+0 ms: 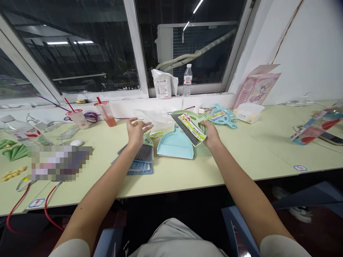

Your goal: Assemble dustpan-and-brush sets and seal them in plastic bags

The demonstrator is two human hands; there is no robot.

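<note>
My right hand (212,135) is closed around a hand brush (184,125) with grey bristles and a yellow-green label, held tilted. A light blue dustpan (174,145) lies on the table to its left, and part of a green dustpan (201,151) shows beneath the brush. My left hand (136,132) has its fingers spread and holds nothing. Under and beside it lie a grey-bristled brush (144,152) and a blue-bristled brush (140,167), partly hidden by my forearm. Further back on the right are blue dustpan-and-brush pieces (222,115) with a label.
Two drink cups (108,116) with red straws and a clear plastic bag (158,118) stand or lie toward the window. A water bottle (187,81) is on the sill. A tissue pack (249,112) and pink box (258,85) sit at right. The table's front edge (171,192) is near me.
</note>
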